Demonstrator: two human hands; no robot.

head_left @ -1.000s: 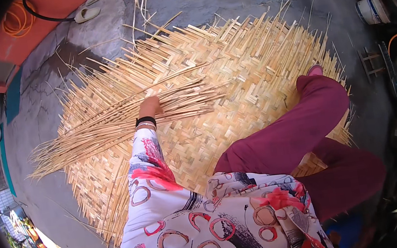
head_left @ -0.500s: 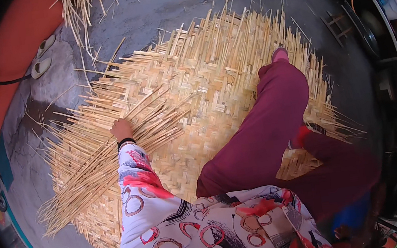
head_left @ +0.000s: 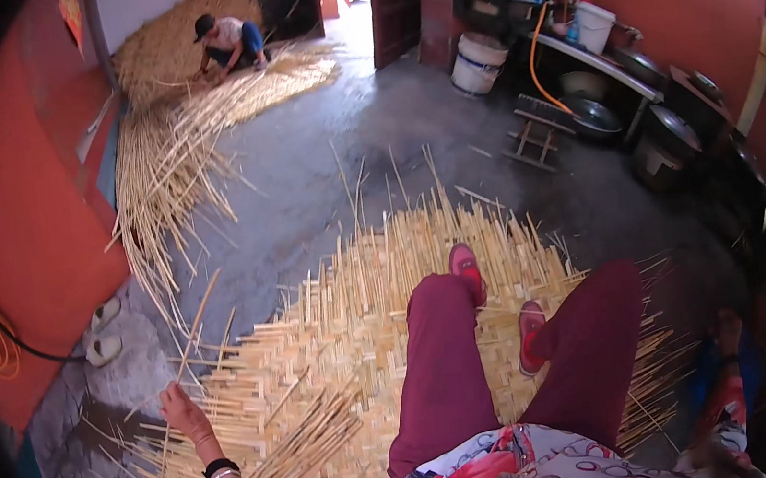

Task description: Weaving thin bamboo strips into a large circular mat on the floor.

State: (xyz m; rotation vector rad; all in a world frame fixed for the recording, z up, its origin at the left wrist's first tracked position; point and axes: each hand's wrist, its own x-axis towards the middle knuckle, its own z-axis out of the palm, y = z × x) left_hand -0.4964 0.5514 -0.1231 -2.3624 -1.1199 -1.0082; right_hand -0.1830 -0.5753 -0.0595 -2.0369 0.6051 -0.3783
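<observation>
My left hand is raised over the left part of a woven mat, its fingers closed round a long, thin reed strip that sticks up and away from me. Below that hand, a loose bundle of reed strips lies slantwise across the woven mat. The mat is straw-coloured, in a zigzag weave, with uneven strip ends round its edge. Both my feet, in pinkish-red shoes, rest on it. Far to the right, my right hand hangs in dark shadow, and its fingers are not clear.
Another person crouches at the far left over a second mat with a long heap of strips. A small wooden stool, a white bucket and a shelf with pots line the right side. Pale slippers lie at left.
My left hand has lifted from the bundle and moved left, with one strip in it. My view has tilted up, showing the far room; my right hand has come into clearer view at right.
</observation>
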